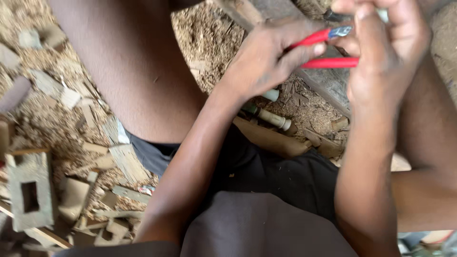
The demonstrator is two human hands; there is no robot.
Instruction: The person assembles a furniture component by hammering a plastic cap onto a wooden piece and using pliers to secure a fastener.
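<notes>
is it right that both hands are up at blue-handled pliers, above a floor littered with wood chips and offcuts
Not quite: the head view shows the pliers have red handles, not blue. Left hand and right hand are both on them, above the floor littered with wood chips and offcuts.

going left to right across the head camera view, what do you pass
Wooden block with a rectangular hole → pale wood offcut → left hand → red-handled pliers → right hand.

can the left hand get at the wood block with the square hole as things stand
Probably not right away. The left hand is wrapped round the red-handled pliers up by the right hand; the block lies far off among scraps beyond the knee, so it must first let go.
</notes>
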